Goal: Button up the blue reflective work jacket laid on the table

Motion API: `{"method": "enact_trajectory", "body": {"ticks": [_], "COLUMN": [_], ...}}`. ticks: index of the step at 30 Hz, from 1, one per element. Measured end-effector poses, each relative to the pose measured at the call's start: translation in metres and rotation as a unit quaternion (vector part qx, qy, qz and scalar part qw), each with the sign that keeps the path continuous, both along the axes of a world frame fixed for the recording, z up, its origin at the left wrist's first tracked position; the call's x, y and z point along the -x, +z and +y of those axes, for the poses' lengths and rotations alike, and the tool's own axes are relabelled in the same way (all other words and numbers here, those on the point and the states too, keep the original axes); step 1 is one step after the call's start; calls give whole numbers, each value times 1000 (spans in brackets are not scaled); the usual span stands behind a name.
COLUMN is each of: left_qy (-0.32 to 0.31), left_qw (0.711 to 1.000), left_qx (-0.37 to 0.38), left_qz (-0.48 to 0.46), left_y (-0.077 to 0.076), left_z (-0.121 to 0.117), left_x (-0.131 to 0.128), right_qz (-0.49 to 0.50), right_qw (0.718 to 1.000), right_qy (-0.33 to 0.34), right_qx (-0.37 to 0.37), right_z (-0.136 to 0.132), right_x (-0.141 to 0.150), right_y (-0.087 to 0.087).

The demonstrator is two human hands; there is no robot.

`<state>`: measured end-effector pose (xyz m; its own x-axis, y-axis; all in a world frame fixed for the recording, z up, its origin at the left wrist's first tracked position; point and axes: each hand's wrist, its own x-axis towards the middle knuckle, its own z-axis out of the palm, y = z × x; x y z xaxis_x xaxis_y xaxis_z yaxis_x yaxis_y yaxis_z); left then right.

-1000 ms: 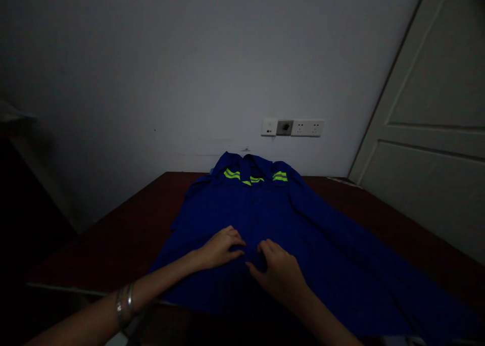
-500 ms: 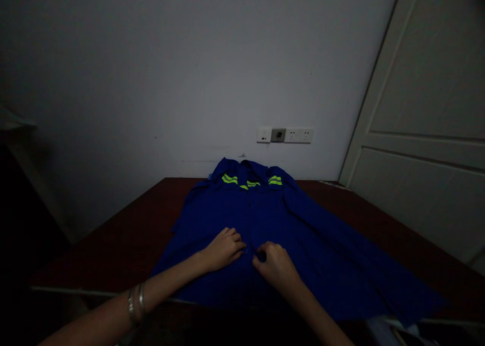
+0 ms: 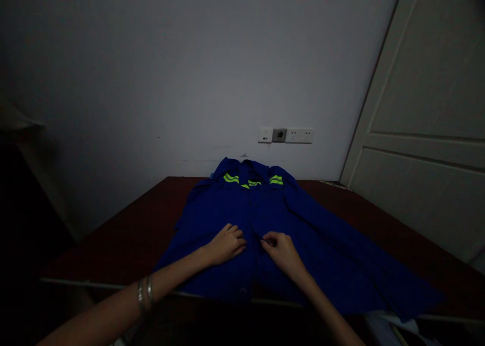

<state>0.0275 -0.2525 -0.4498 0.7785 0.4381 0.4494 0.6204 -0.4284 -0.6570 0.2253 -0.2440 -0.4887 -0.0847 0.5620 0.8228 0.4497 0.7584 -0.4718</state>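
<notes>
A blue work shirt with yellow-green reflective stripes at the collar lies spread on a dark red-brown table. My left hand rests on the shirt's front just left of the centre placket, fingers curled and pinching the cloth. My right hand is just right of the placket, fingers pinched on the cloth edge. The two hands are a short gap apart over the placket. Two bracelets sit on my left wrist.
A grey wall stands behind the table with a row of sockets. A pale door fills the right side. The table's near edge runs below my arms. The left side of the room is dark.
Both hands have shifted slightly up the shirt's front along the placket. My right hand's fingers have closed into a pinch on the cloth edge.
</notes>
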Motion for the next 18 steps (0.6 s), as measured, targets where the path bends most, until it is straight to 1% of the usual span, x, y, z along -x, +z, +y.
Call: {"method": "enact_trajectory", "body": {"ticks": [3,6,9,13,15,18], "left_qy": [-25,-58,-93,-138,-151,-150], "left_qw": [999,995,982,956,947,947], "left_qx": [11,30,57,89,111,120], "left_qz": [-22,-79,-152,-244,-262,-259], "left_y": [1,5,11,17,18,14], "left_z": [-3,-7,-8,-6,-5,-4], "left_x": [-2,-6,-10,-17,-20,-23], "right_qz": [64,121,156,184,192,202], "right_qw": [995,985,975,963,959,952], "right_qy": [72,122,153,185,198,216], "right_qx": [3,16,31,59,70,83], "right_z": [5,11,12,9,8,10], "right_x": [-4,-7,-8,-7,-6,-7], "right_y": [0,1,5,11,12,10]}}
